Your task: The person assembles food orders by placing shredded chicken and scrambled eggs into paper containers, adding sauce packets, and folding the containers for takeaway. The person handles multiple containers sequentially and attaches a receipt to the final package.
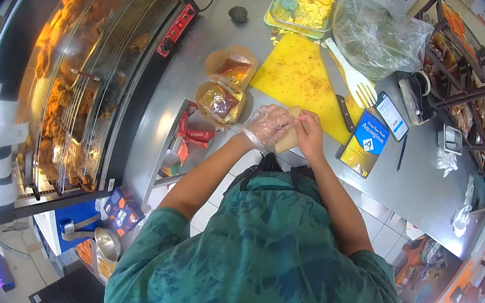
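Nearest, both hands meet at the near edge of the steel bench [414, 175] and grasp one light brown piece [287, 139]: the left hand [268, 125], in a loose clear plastic glove, has its fingers bent over the piece's left side, and the bare right hand [310, 136] pinches its right edge. The step in hand appears to be working this piece between the fingers, perhaps to open or fold it; that calls for a light, steady hold on the left and a fine pinch on the right, since the slack glove could snag or slip. The piece looks flat, plain and matt, like thin card or stiff paper, slanting down toward the body; the fingers hide much of it, so whether it is folded is unclear. Just beyond, to the left, stand two open brown boxes [210, 101] with shiny packets inside, while ahead lies a yellow cutting board [297, 73] strewn with crumbs. A dark-handled knife [345, 114] rests at its right. Farthest up, a clear tray [271, 12] holds yellow pieces beside a bulging plastic bag [382, 32].
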Demonstrator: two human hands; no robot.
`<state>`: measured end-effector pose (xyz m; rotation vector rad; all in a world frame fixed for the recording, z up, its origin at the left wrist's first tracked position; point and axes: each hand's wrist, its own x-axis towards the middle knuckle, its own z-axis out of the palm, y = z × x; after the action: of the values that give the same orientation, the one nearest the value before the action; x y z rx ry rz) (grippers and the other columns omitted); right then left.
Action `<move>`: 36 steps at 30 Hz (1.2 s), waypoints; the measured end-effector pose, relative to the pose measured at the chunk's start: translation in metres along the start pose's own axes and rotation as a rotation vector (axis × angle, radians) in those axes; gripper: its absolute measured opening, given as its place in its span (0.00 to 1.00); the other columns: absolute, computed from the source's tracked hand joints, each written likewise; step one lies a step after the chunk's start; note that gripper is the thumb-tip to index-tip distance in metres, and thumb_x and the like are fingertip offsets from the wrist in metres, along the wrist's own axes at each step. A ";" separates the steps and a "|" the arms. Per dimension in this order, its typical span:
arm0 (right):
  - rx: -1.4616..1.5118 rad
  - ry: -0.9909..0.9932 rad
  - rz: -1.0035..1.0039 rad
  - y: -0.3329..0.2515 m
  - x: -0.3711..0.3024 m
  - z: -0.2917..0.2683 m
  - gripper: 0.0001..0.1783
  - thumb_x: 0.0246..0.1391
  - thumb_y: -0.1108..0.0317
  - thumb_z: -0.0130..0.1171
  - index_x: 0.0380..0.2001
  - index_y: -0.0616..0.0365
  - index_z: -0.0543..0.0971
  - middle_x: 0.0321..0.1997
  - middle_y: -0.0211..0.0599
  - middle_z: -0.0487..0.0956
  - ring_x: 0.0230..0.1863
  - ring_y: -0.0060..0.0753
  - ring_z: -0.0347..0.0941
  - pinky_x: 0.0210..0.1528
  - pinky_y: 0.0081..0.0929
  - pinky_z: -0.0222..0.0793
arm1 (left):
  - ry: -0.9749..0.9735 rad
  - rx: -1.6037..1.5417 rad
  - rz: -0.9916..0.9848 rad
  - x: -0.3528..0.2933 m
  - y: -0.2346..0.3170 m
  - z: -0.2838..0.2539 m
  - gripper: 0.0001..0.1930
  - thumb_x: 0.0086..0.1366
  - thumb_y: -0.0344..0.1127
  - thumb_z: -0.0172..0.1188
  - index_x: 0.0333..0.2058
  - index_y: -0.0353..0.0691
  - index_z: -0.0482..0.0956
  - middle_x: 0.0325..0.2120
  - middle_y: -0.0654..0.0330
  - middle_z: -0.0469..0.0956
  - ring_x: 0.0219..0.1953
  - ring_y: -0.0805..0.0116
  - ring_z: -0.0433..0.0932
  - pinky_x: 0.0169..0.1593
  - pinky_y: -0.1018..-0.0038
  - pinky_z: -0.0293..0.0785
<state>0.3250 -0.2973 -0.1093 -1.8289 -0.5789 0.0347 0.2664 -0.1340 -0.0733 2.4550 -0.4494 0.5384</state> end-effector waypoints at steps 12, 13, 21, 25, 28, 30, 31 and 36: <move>0.062 -0.017 0.102 0.015 -0.006 -0.004 0.08 0.51 0.72 0.56 0.35 0.62 0.73 0.41 0.46 0.74 0.45 0.42 0.71 0.48 0.32 0.66 | -0.129 0.183 -0.025 0.002 0.013 -0.010 0.15 0.48 0.31 0.61 0.37 0.46 0.76 0.32 0.60 0.73 0.38 0.57 0.73 0.44 0.61 0.68; 0.119 0.001 0.160 0.016 -0.007 -0.005 0.08 0.52 0.72 0.56 0.36 0.62 0.73 0.41 0.45 0.74 0.44 0.40 0.71 0.48 0.31 0.66 | -0.030 0.126 -0.066 0.000 0.018 -0.013 0.15 0.49 0.32 0.61 0.38 0.46 0.76 0.33 0.59 0.73 0.39 0.56 0.73 0.46 0.61 0.68; -0.065 0.107 -0.043 -0.039 -0.002 -0.044 0.07 0.53 0.73 0.55 0.36 0.63 0.74 0.38 0.42 0.75 0.39 0.37 0.73 0.42 0.29 0.68 | 0.688 -0.318 -0.800 -0.104 0.047 -0.040 0.08 0.62 0.33 0.56 0.38 0.38 0.75 0.29 0.57 0.76 0.34 0.65 0.74 0.41 0.71 0.70; -0.066 -0.029 -0.124 -0.064 0.012 -0.036 0.07 0.53 0.73 0.55 0.36 0.62 0.74 0.36 0.41 0.76 0.37 0.37 0.73 0.42 0.29 0.68 | 0.994 -0.482 -1.255 -0.129 0.021 -0.056 0.15 0.66 0.44 0.53 0.40 0.37 0.74 0.31 0.60 0.76 0.35 0.71 0.73 0.43 0.72 0.70; 0.151 -0.331 0.085 -0.090 0.023 -0.004 0.11 0.53 0.69 0.56 0.39 0.61 0.74 0.37 0.39 0.77 0.37 0.32 0.73 0.42 0.29 0.69 | 0.998 -0.431 -1.231 -0.148 -0.040 -0.059 0.20 0.66 0.49 0.52 0.45 0.37 0.73 0.38 0.55 0.77 0.41 0.64 0.75 0.47 0.70 0.69; 0.220 -0.419 0.177 -0.098 0.030 0.024 0.13 0.55 0.68 0.56 0.41 0.61 0.73 0.37 0.36 0.77 0.36 0.28 0.72 0.41 0.26 0.68 | 0.717 -0.314 -1.351 -0.128 -0.050 -0.080 0.27 0.65 0.56 0.47 0.49 0.37 0.71 0.44 0.52 0.75 0.46 0.58 0.74 0.51 0.67 0.67; 0.223 -0.414 0.182 -0.090 0.035 0.044 0.13 0.56 0.67 0.56 0.43 0.61 0.72 0.38 0.35 0.76 0.35 0.26 0.71 0.41 0.24 0.68 | 0.595 -0.271 -1.400 -0.122 -0.051 -0.086 0.30 0.65 0.59 0.45 0.51 0.37 0.71 0.47 0.50 0.74 0.49 0.55 0.73 0.52 0.65 0.66; 0.166 -0.410 0.296 -0.078 0.053 0.089 0.20 0.57 0.61 0.55 0.49 0.60 0.70 0.46 0.39 0.74 0.41 0.27 0.72 0.44 0.25 0.69 | 0.568 -0.279 -1.436 -0.132 -0.080 -0.056 0.38 0.65 0.66 0.30 0.59 0.40 0.64 0.56 0.47 0.67 0.59 0.49 0.63 0.61 0.64 0.57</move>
<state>0.3155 -0.1802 -0.0550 -1.7379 -0.5634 0.6506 0.1716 -0.0130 -0.1308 1.6296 1.2715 0.4113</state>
